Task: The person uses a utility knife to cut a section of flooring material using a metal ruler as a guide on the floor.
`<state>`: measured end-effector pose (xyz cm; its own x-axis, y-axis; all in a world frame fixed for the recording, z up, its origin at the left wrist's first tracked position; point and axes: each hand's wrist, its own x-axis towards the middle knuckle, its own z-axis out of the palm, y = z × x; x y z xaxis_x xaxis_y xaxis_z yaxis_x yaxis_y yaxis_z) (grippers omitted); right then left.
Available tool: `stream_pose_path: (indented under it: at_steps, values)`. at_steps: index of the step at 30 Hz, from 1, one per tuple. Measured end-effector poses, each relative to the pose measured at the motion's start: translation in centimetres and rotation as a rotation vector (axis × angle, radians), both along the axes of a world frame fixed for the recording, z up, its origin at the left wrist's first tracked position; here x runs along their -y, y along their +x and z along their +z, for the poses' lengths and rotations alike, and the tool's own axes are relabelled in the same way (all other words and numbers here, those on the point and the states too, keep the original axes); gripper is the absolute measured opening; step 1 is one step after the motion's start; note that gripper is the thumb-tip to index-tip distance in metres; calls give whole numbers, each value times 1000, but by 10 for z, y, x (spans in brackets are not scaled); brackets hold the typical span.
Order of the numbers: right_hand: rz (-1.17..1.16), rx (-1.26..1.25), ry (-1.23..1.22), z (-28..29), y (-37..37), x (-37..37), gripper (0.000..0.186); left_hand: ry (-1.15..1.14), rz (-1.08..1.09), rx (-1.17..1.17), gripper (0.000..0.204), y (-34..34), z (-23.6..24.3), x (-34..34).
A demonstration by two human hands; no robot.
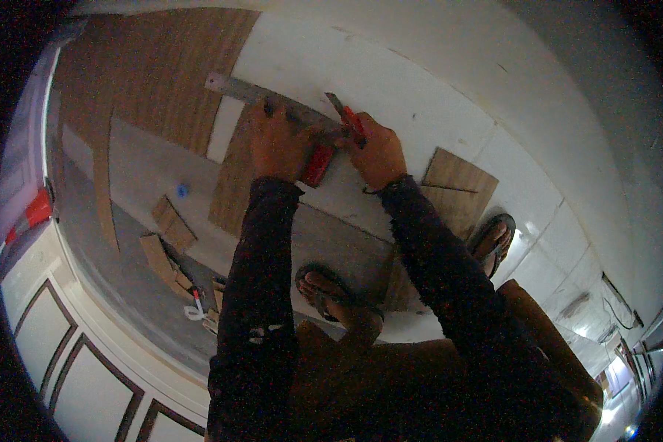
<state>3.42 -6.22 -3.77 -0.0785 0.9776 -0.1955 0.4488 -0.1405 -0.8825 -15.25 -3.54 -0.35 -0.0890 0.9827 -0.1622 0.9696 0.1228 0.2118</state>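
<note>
My left hand (278, 146) is closed on a try square with a metal blade (232, 87) and a red handle (317, 165). It presses the square down over a wood-look floor plank (230, 184), and some of its fingers are hidden from view. Just to the right, my right hand (381, 155) grips a red utility knife (353, 125). The knife's blade is out and points up and to the left, above the square's edge and apart from it, as far as I can tell.
Wood-look flooring (155, 66) covers the far left. Loose plank pieces (460, 171) lie to the right, and offcuts (173, 223) to the left, near a white-and-red object (196, 303). My sandalled feet (328, 291) stand close by. A white panelled door (88, 368) borders the lower left.
</note>
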Motion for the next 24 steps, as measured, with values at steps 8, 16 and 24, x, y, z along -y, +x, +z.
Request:
stream_pose_path:
  at_steps: [8, 16, 24]
  values:
    - [10, 38, 111, -8, 4, 5, 41, 132, -41, 93, 76, -4, -11, 11]
    - [1, 53, 65, -6, 5, 4, 38, 117, -55, 42, 77, -6, -11, 11]
    - [-2, 58, 36, -3, 5, 6, 37, 113, -50, 53, 76, -3, -8, 11]
